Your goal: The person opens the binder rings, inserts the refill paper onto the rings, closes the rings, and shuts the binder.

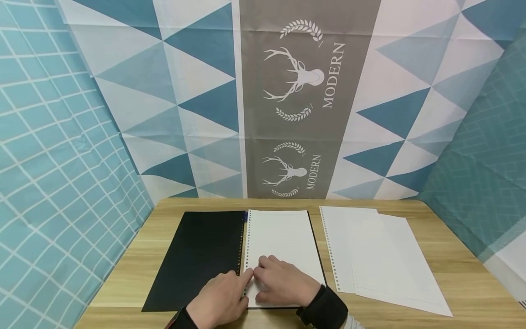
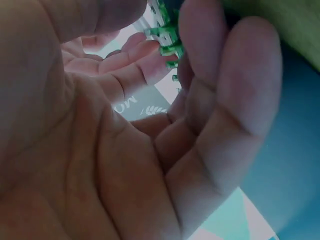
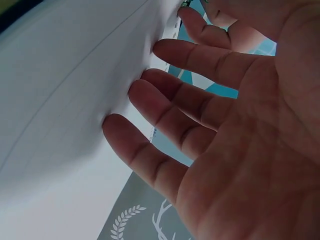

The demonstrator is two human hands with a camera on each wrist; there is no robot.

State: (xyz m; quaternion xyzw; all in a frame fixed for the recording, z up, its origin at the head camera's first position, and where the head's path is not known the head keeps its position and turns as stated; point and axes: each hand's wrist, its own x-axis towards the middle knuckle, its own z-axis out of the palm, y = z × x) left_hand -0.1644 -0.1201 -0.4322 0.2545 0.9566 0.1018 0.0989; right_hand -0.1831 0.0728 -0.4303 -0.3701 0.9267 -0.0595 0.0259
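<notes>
A black loose-leaf binder (image 1: 195,256) lies spread on the table, its cover on the left and a stack of white punched paper (image 1: 279,233) on its right half. My left hand (image 1: 219,297) is at the lower spine, index finger extended toward the punched edge and the other fingers loosely bent. Green binder rings (image 2: 170,37) show beyond these fingers in the left wrist view. On the paper, my right hand (image 1: 287,281) rests with its fingertips (image 3: 117,127) pressing the sheet near the holes. The two hands' index fingertips meet at the spine.
Two loose white punched sheets (image 1: 390,256) overlap on the wooden table (image 1: 444,246) right of the binder. A patterned cloth (image 1: 205,91) hangs behind the table, with a blue tiled cloth (image 1: 49,160) along the left side.
</notes>
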